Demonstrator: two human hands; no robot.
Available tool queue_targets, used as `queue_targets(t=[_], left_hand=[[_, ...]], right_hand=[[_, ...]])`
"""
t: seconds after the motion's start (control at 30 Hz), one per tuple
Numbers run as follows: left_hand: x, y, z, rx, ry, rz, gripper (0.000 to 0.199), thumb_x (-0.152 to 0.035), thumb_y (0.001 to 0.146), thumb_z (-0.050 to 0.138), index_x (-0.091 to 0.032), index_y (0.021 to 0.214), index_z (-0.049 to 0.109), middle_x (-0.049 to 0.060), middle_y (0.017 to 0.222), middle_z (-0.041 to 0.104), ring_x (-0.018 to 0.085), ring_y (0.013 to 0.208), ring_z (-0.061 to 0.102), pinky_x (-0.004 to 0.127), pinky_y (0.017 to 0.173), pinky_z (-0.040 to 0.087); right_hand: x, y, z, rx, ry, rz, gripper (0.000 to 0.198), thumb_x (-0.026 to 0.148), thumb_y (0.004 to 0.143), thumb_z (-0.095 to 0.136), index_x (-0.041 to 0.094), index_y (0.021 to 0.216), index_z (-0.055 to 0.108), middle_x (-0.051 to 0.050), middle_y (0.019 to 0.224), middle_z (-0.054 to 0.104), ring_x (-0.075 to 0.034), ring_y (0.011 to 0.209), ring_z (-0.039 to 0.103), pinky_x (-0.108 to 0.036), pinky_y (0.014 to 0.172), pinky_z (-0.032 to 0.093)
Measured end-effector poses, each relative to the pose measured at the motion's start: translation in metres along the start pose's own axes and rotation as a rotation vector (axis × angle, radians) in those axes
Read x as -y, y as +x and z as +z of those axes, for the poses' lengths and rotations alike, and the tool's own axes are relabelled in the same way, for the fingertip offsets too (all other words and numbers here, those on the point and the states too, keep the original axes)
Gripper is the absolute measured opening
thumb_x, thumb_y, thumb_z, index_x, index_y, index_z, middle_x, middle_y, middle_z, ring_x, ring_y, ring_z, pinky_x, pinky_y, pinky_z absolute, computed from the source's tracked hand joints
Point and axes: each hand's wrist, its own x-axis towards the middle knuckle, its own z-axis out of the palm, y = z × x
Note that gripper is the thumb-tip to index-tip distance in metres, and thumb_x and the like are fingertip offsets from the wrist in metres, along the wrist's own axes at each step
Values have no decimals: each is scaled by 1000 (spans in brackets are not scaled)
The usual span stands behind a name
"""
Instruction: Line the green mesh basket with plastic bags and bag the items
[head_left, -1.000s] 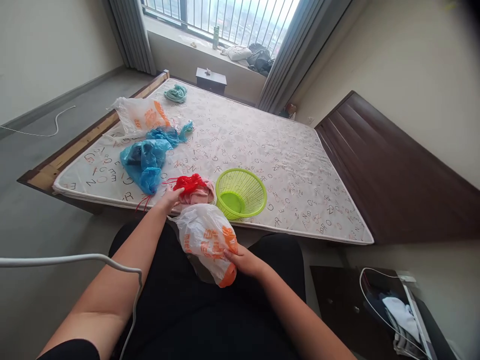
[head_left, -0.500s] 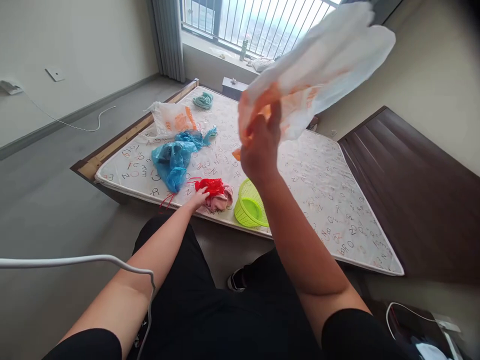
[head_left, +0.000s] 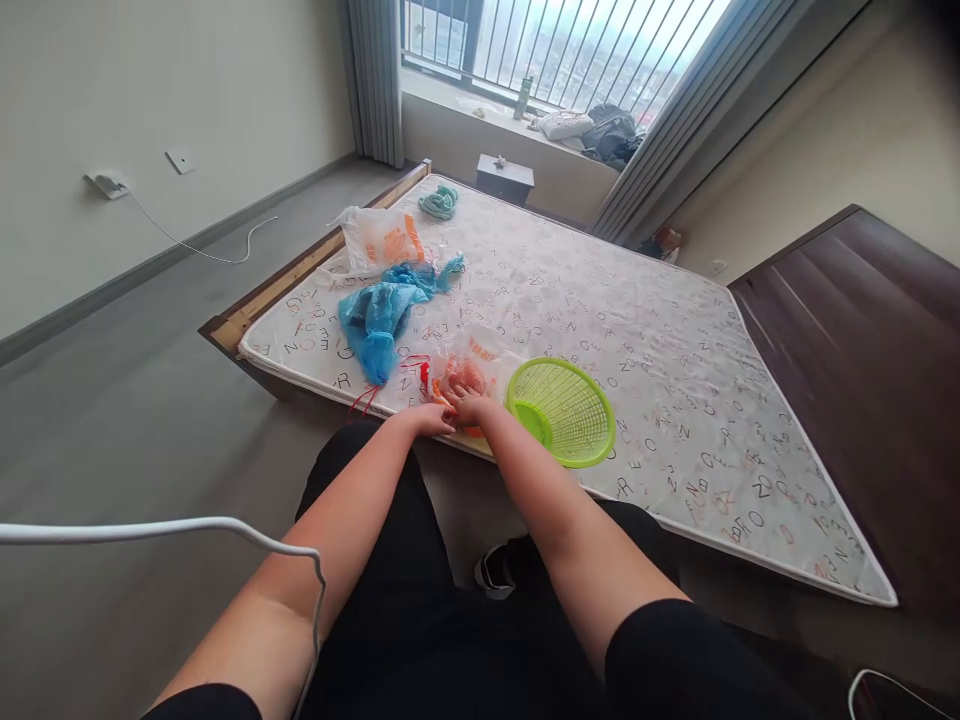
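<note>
A white plastic bag with orange print [head_left: 486, 348] lies at the mattress's near edge, over the spot of the pink cloth and red bag. My right hand [head_left: 466, 402] presses flat on the plastic bag, fingers stretched out. Beside it, my left hand [head_left: 433, 420] is closed, its fingertips pinching the bag's near edge. A bit of the red bag [head_left: 424, 378] shows left of my hands. Right of them, a lime-green plastic basket [head_left: 577, 405] rests tipped on its side.
On the mattress [head_left: 675, 420] lie a crumpled blue bag [head_left: 375, 320], another white-and-orange plastic bag [head_left: 386, 240] and a coiled teal cloth [head_left: 439, 202]. A white cable [head_left: 165, 526] crosses before my left arm. A dark headboard [head_left: 847, 330] stands on the right.
My right hand has come down with the white plastic bag onto the red bag and pink cloth. My left hand now pinches the plastic bag's edge. The basket has tipped over to the right.
</note>
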Motion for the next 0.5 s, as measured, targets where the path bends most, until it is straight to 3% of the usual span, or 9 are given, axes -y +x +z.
queue_targets(t=[0.07,0.17,0.23,0.27,0.3,0.4,0.5], left_hand=[[7,-1,-22,-37,-8,-119,16,-24,79,71,-20,91,79,8,96,79,29,93,72,35,89,53],[28,-4,-64,-497,41,-448,19,-20,84,64,-15,97,76,16,106,75,33,104,69,40,97,51],[47,-7,-88,-775,34,-551,24,-19,81,66,-15,103,75,20,125,68,35,119,64,43,107,46],[57,-8,-96,-854,-7,-582,24,-19,80,68,-15,103,74,20,132,65,35,127,60,43,111,43],[66,-9,-102,-868,-113,-624,23,-19,79,68,-16,101,74,18,134,65,34,130,57,42,113,41],[84,-6,-105,-727,-365,-651,15,-21,75,68,-17,88,75,14,117,75,30,118,66,37,105,48],[87,-3,-99,-623,-437,-629,9,-24,67,73,-18,74,73,12,99,79,30,105,71,37,97,52]], right_hand=[[-1,-1,-5,-50,-27,7,101,48,88,69,26,168,12,-13,176,-4,-39,162,-2,-61,127,5],[8,-13,-5,-244,-34,16,93,45,91,66,28,168,18,-11,176,0,-41,161,1,-64,126,8],[19,-31,8,-434,-14,-36,83,41,94,62,29,166,24,-10,176,6,-40,161,7,-65,126,12],[24,-43,20,-528,2,-86,78,37,95,60,27,165,28,-11,175,12,-37,161,12,-64,126,15],[28,-57,35,-595,11,-157,70,31,96,56,24,163,34,-12,173,20,-34,160,17,-61,127,17],[31,-105,96,-672,71,-421,55,20,96,53,19,151,52,-14,163,42,-27,153,36,-47,124,33],[22,-147,156,-615,177,-479,51,12,91,53,20,141,60,-14,152,55,-25,137,56,-41,111,49]])
